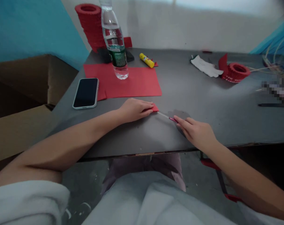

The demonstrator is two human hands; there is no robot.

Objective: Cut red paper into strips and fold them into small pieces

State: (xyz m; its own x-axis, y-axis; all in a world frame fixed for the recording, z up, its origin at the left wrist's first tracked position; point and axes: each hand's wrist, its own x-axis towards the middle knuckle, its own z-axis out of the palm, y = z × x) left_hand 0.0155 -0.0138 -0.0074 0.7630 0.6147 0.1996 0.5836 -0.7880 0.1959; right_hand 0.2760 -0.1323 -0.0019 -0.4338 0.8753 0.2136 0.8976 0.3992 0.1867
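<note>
At the near edge of the grey bench (pixel 202 93), the left hand (pixel 134 109) lies flat, fingers together, pressing down on a small red paper piece (pixel 155 108); only a corner of the paper shows past the fingertips, so the hand seems to be pinning it against the surface to stop it sliding. Just beside it, the right hand (pixel 198 132) has its fingers extended and close together, fingertips resting on the pink end of a thin stick (pixel 166 117) that runs across the bench to the paper's edge. Whether the hand pinches the stick or only presses on it cannot be told.

Further back on the left lies a phone (pixel 86 92), face up, partly overlapping a red paper sheet (pixel 137 82), which probably supplies the small pieces. A water bottle (pixel 114 40) stands upright on that sheet, weighting it. Behind it lies a yellow glue stick (pixel 146 60), and at the far left corner a tall stack of red folded rings (pixel 91 25) rises. To the far right lie a white glove (pixel 206 66) and a single red ring (pixel 235 72), well apart from the hands.
</note>
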